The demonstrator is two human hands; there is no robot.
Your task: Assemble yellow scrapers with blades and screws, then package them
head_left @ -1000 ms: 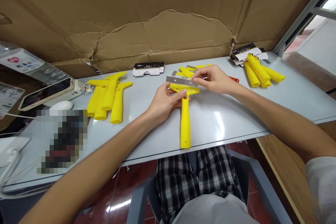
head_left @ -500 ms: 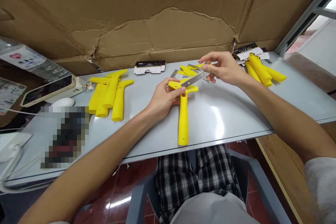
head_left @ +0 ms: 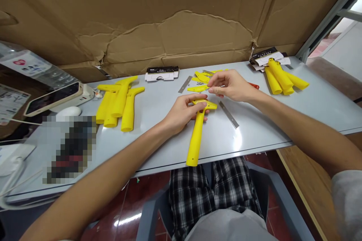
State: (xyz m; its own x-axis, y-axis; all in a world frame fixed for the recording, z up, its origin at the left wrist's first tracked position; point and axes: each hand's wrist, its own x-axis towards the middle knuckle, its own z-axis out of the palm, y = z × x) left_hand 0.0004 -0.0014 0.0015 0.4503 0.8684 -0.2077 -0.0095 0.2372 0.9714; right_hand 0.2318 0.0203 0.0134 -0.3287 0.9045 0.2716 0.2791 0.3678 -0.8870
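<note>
My left hand is closed around the head of a yellow scraper handle, whose hollow grip points down toward the table's front edge. Thumb and fingertips of my right hand come together over the small parts behind it; whatever they pinch is too small to make out. Just to the right of the scraper head lies a flat metal blade. A second blade rests farther back on the left. Yellow clamp plates and small screws lie near my right fingertips.
Several yellow handles are stacked at the left, others at the right beside black-and-white boxes. Another box sits at the back. A red screwdriver handle shows behind my right wrist. A phone leans at far left.
The blade that was across the scraper head now lies on the table to its right. My right hand has moved left to the small parts, and the handle has tilted and come slightly nearer.
</note>
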